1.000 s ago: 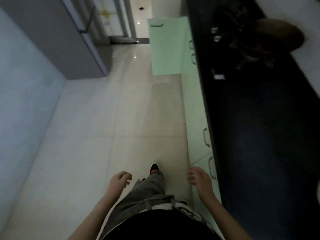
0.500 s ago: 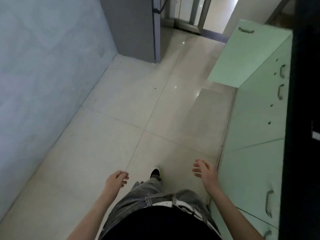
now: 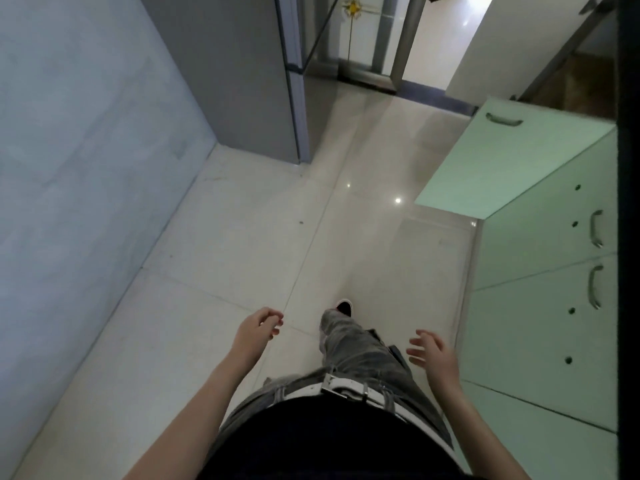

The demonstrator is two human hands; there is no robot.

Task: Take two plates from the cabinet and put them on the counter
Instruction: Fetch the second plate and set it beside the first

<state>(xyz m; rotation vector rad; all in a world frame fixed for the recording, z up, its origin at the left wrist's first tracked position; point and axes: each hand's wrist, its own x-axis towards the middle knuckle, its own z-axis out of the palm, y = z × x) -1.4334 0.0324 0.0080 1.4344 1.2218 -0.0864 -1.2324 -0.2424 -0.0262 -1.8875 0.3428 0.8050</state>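
No plates are in view. A pale green lower cabinet (image 3: pixel 540 306) runs along the right, under the dark edge of the counter (image 3: pixel 628 237). One of its doors (image 3: pixel 509 161) stands swung out over the floor ahead. My left hand (image 3: pixel 258 329) hangs in front of my hip with fingers loosely curled and nothing in it. My right hand (image 3: pixel 433 355) is low beside the closed cabinet fronts, fingers spread, empty. What lies inside the cabinet behind the swung door is hidden.
A pale blue wall (image 3: pixel 69 168) closes the left side. A grey fridge-like unit (image 3: pixel 249 74) stands ahead on the left, with a doorway (image 3: pixel 374 39) beyond it. The tiled floor (image 3: pixel 277 244) between wall and cabinets is a narrow aisle. My foot (image 3: pixel 343 308) is stepped forward.
The view has swung left and forward along the aisle; the counter top has slid out of sight and the swung cabinet door is nearer. Both hands stay empty.
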